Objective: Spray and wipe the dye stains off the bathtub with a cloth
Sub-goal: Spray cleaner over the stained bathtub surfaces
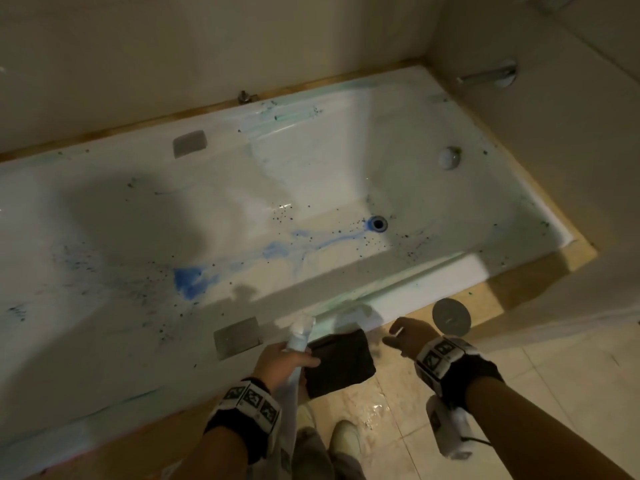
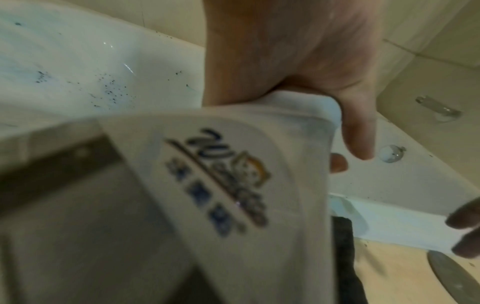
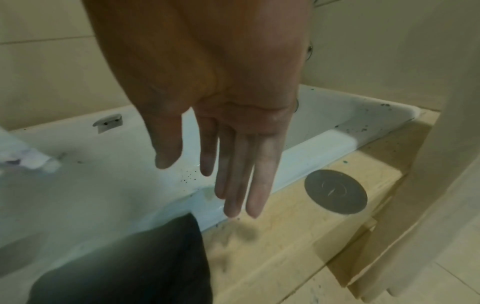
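The white bathtub (image 1: 450, 268) carries blue dye stains (image 1: 188, 280) and dark specks across its floor, running toward the drain (image 1: 377, 223). My left hand (image 1: 294, 358) grips a white spray bottle (image 1: 301, 334) over the near rim; the label shows in the left wrist view (image 2: 221, 181), under the curled left hand (image 2: 348, 152). A dark cloth (image 1: 341, 362) hangs beside the bottle, its left edge under my left fingers; it also shows as the dark cloth (image 3: 130, 267). My right hand (image 1: 398, 337) hovers just right of the cloth, empty, its fingers (image 3: 236, 185) straight.
A round metal disc (image 1: 450, 315) lies on the beige ledge by my right hand. A wall spout (image 1: 491, 76) and an overflow knob (image 1: 449, 157) sit at the tub's far right end. Grey grip plates (image 1: 237, 336) mark the tub sides. My shoe (image 1: 346, 441) stands on wet floor tiles.
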A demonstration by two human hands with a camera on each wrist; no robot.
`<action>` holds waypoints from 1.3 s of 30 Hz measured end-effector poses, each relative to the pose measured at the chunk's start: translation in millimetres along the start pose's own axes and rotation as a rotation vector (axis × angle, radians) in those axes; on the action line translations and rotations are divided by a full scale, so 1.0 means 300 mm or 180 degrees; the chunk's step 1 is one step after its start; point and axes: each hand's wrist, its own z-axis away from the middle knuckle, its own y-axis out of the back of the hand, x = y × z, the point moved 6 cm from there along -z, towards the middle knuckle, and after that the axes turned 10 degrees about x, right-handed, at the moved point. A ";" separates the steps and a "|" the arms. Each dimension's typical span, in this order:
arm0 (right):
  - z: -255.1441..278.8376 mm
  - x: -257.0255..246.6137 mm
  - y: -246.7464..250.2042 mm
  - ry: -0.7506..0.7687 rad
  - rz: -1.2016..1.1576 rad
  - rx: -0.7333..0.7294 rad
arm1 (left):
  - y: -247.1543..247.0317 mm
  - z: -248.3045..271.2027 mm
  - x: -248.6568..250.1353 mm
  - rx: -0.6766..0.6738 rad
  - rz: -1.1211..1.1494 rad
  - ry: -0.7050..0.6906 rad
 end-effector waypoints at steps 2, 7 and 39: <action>-0.023 -0.006 0.031 0.0034 0.0080 0.0141 | -0.006 0.009 0.026 -0.0158 0.0074 -0.0009; -0.056 -0.038 0.087 0.0275 0.0242 0.0299 | -0.012 0.012 0.087 0.0242 -0.0176 -0.0164; -0.584 0.733 0.458 0.0503 0.1555 -0.0817 | -0.996 -0.080 0.589 -0.0171 -0.0395 -0.0297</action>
